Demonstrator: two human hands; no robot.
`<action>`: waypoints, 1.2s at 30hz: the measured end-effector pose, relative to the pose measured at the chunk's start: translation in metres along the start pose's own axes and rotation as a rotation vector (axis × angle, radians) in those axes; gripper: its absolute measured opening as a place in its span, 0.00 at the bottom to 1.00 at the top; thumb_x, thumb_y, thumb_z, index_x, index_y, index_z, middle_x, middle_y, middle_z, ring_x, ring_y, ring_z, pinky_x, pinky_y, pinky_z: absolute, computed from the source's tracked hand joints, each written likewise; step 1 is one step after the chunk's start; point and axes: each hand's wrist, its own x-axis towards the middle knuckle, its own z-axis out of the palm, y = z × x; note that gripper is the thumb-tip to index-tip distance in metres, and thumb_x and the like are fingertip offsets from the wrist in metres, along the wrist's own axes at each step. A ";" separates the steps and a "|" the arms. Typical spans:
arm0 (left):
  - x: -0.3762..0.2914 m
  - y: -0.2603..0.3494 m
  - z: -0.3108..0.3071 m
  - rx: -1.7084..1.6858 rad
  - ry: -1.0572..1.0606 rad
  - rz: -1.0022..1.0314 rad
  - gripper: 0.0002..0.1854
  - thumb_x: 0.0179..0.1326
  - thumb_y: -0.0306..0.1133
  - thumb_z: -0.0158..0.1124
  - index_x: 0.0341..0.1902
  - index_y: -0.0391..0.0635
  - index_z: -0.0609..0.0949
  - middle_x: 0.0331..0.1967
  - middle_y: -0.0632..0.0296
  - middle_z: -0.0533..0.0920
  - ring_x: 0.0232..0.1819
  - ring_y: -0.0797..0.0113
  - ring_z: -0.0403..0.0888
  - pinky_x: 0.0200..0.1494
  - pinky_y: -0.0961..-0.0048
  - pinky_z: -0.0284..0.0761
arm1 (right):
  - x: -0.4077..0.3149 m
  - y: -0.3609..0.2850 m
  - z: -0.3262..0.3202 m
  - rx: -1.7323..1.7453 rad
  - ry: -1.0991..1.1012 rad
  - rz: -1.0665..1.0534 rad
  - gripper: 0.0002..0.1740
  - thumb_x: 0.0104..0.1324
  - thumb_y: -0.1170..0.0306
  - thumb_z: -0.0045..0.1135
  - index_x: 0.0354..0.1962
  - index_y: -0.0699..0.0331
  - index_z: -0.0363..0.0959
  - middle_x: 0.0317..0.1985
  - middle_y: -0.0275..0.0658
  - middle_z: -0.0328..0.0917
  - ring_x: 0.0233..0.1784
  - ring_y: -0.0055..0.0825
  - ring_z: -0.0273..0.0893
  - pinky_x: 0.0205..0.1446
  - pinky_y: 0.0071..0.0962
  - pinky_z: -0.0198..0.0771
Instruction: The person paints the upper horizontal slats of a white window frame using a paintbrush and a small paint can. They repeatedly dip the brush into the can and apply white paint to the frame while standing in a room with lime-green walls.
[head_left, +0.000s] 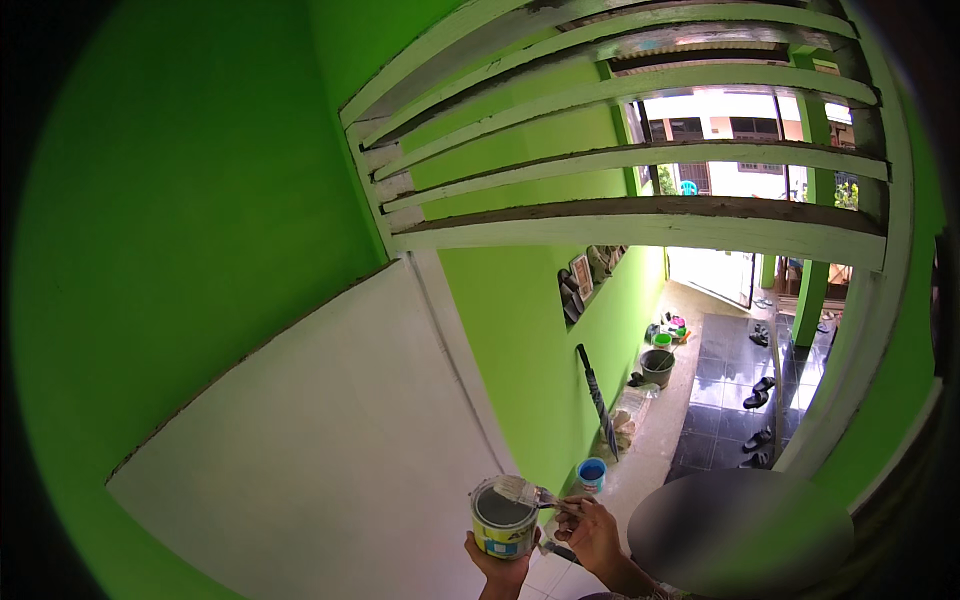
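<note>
My left hand grips a paint can from below, its yellow label turned towards me and its top open. Grey shows inside the can; how much paint it contains I cannot tell. In my right hand is a flat paintbrush, held by the handle. Its whitish, paint-coated bristles rest on or just above the right part of the can's rim. Above both hands, white wooden transom slats span the doorway, their upper edges dark and dirty.
At left stands a white door panel against a green wall. Beyond the doorway are a blue paint bucket, a leaning folded umbrella, a dark bucket and several sandals on dark tiles. A blurred oval hides the lower right.
</note>
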 end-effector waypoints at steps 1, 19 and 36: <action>-0.002 0.002 0.003 0.020 0.000 -0.004 0.45 0.63 0.72 0.36 0.74 0.56 0.69 0.70 0.53 0.72 0.66 0.43 0.73 0.64 0.36 0.67 | 0.000 0.003 -0.001 -0.032 -0.022 -0.037 0.18 0.77 0.61 0.47 0.52 0.66 0.74 0.46 0.48 0.83 0.44 0.39 0.83 0.45 0.41 0.76; -0.018 0.021 0.024 -0.128 -0.211 -0.023 0.34 0.68 0.57 0.47 0.68 0.45 0.75 0.62 0.49 0.80 0.63 0.47 0.79 0.65 0.39 0.73 | 0.027 -0.058 0.126 0.074 -0.398 -0.376 0.26 0.81 0.56 0.42 0.67 0.65 0.66 0.53 0.44 0.80 0.51 0.30 0.80 0.51 0.43 0.80; -0.047 0.066 -0.026 -0.255 -0.487 0.102 0.32 0.69 0.49 0.46 0.68 0.39 0.75 0.63 0.44 0.80 0.65 0.41 0.77 0.66 0.38 0.73 | 0.135 -0.224 0.453 -0.294 -0.219 -1.793 0.28 0.80 0.69 0.42 0.72 0.72 0.58 0.56 0.47 0.72 0.55 0.31 0.82 0.43 0.27 0.82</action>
